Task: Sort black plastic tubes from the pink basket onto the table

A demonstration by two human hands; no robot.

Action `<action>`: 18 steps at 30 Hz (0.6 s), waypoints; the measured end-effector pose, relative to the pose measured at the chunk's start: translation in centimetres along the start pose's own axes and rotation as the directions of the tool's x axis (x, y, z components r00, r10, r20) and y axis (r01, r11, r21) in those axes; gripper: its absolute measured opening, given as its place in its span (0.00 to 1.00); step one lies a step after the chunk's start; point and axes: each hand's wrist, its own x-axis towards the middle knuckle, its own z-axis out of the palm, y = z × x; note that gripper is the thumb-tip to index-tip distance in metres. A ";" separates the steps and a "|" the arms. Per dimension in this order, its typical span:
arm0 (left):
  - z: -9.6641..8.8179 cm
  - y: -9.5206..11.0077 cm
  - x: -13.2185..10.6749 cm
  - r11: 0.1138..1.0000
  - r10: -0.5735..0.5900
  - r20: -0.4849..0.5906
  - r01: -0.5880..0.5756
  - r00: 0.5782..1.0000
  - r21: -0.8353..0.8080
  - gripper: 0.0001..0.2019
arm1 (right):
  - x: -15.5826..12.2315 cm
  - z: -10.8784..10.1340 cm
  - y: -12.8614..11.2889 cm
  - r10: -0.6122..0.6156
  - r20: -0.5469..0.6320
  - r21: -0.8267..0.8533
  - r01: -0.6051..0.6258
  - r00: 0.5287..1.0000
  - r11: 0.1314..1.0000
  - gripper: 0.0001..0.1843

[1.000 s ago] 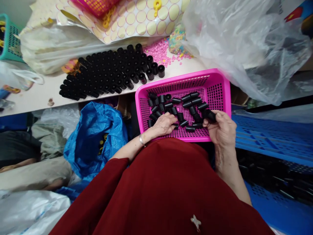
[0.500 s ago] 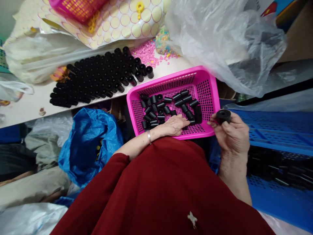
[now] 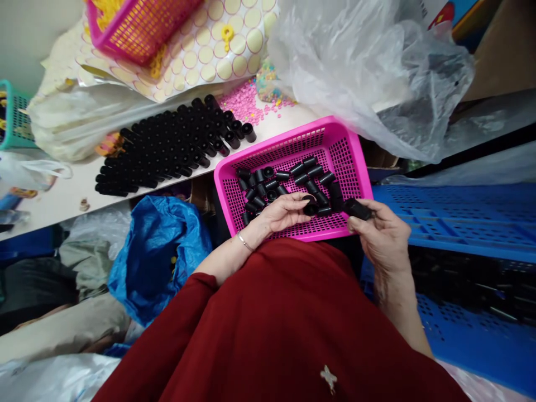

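My left hand [image 3: 286, 215] is closed in a pinch on a short black plastic cylinder [image 3: 310, 208] over the front of the pink basket [image 3: 359, 151]. At the basket's right rim, my right hand [image 3: 384, 230] grips another black cylinder [image 3: 357, 209], tilted on its side; whether it is one piece or two joined I cannot tell. Loose black cylinders [image 3: 301, 178] lie in several directions inside the basket. On the white table [image 3: 62, 195], a dense block of upright black cylinders [image 3: 167, 142] stands in rows.
Pink beads [image 3: 240, 103] are scattered behind the rows. A clear plastic bag [image 3: 355, 61] bulges at the back right. An open blue bag [image 3: 157, 257] hangs left of me. Blue crates [image 3: 464, 218] stand to my right. Another pink basket [image 3: 140, 33] holds yellow pieces.
My left hand has lifted a black cylinder from the basket. My right hand has moved left to the basket rim and turned its cylinder sideways. The view has shifted slightly.
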 end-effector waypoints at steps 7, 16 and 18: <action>-1.0 0.1 -0.1 0.913 0.114 -0.030 -0.093 0.993 0.397 0.09 | 0.2 -1.0 -0.8 -0.056 -0.085 0.209 0.073 0.995 0.975 0.17; 0.0 1.3 3.6 -0.452 0.302 0.352 -0.192 0.886 0.871 0.20 | -0.1 -1.1 -1.8 -0.058 -0.021 0.246 0.061 0.998 0.967 0.14; 0.5 1.4 4.5 -0.600 0.226 0.358 -0.160 0.906 0.784 0.23 | -0.1 -0.7 -1.6 -0.049 -0.019 0.220 0.052 0.999 0.974 0.14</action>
